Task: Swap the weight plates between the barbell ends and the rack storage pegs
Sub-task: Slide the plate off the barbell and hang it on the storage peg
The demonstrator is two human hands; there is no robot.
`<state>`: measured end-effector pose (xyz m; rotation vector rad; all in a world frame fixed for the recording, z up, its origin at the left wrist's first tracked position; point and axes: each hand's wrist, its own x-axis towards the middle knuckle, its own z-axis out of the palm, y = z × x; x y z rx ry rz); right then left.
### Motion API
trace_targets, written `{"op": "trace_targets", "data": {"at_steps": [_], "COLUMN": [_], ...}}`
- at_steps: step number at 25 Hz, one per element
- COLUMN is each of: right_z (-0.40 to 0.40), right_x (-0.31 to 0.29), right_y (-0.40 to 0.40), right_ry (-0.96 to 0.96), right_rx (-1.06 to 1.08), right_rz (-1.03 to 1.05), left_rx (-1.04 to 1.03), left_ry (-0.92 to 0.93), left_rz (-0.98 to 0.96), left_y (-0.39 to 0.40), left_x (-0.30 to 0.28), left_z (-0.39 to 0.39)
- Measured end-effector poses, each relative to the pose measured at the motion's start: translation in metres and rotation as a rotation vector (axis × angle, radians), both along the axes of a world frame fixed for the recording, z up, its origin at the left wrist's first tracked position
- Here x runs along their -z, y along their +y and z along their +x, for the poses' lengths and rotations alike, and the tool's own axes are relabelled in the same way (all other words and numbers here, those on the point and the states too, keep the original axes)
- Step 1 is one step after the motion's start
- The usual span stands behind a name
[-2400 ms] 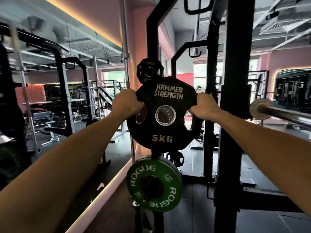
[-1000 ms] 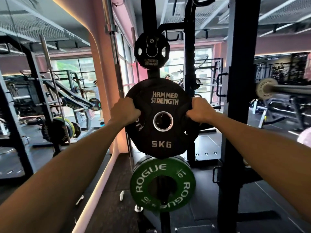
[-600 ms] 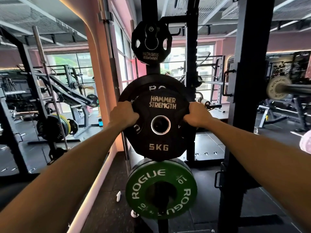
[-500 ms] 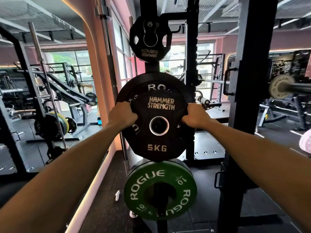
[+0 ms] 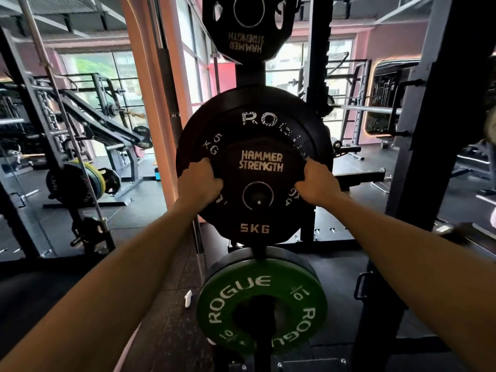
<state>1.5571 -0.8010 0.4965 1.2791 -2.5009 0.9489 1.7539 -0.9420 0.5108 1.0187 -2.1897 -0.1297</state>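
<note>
Two bare forearms run up from the lower corners of the frame to its centre, where the left hand (image 5: 200, 181) and the right hand (image 5: 316, 181) each grasp an edge of the 5 kg plate (image 5: 259, 210), fingers curled round its rim at either side. That plate, marked Hammer Strength, sits at mid-frame with the end of the peg (image 5: 258, 196) showing through its centre hole, so it appears to be on the peg, lying against the larger Rogue plate (image 5: 263, 116) behind it; how far on it sits cannot be told. Just below, at lower centre, a green plate (image 5: 261, 304) hangs on its own peg, and at the top edge a small plate (image 5: 247, 25) hangs upside down on a higher one, all on the same black upright (image 5: 249, 72). Farther off, left of frame, stand other racks (image 5: 80, 162) with loaded plates, and windows beyond. The step in hand looks like stowing the 5 kg plate on the rack. Next, it likely wants a push flush to the plate behind, then both hands let go, fingers kept out of the pinch between plates.
</note>
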Motion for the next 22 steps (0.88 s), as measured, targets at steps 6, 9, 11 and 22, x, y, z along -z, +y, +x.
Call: {"op": "trace_targets", "data": {"at_steps": [6, 9, 11, 22], "right_z": [-0.02, -0.028, -0.036, -0.068], "right_x": [0.003, 0.002, 0.001, -0.002], "right_y": [-0.032, -0.048, -0.058, -0.098], "right_ry": [0.031, 0.135, 0.169, 0.215], "right_rx": [0.06, 0.115, 0.117, 0.162], "right_rz": [0.071, 0.101, 0.122, 0.293], "left_rx": [0.016, -0.038, -0.047, -0.151], "left_ry": [-0.089, -0.159, -0.188, -0.316], "left_rz": [-0.071, -0.14, -0.127, -0.09], "left_y": [-0.036, -0.052, -0.064, -0.093], "left_x": [0.011, 0.011, 0.008, 0.002], "left_z": [-0.025, -0.036, -0.045, -0.078]}}
